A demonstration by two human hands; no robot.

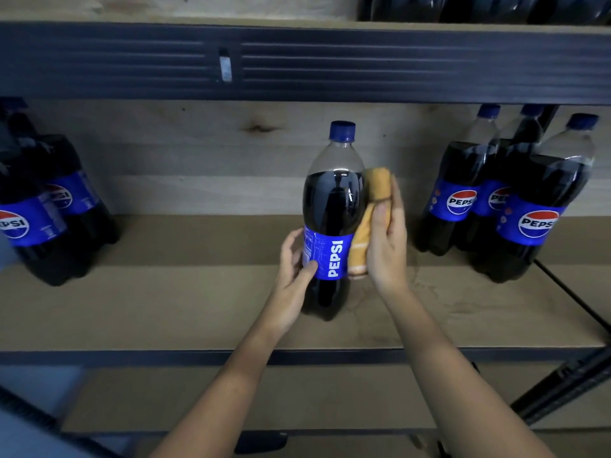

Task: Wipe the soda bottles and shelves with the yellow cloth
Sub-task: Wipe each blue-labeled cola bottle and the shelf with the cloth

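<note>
A large Pepsi bottle (pixel 332 206) with a blue cap and blue label stands upright in the middle of the wooden shelf (pixel 165 302). My left hand (pixel 294 259) grips it at the label on its left side, thumb across the front. My right hand (pixel 386 239) holds the folded yellow cloth (pixel 367 223) and presses it against the bottle's right side, from the shoulder down to the label. The palm hides part of the cloth.
Three Pepsi bottles (pixel 535 209) stand grouped at the shelf's right, two more (pixel 36 209) at its left. A dark metal beam (pixel 297 61) of the upper shelf runs overhead, with more bottles (pixel 479 8) above it. A lower shelf (pixel 231 398) lies below.
</note>
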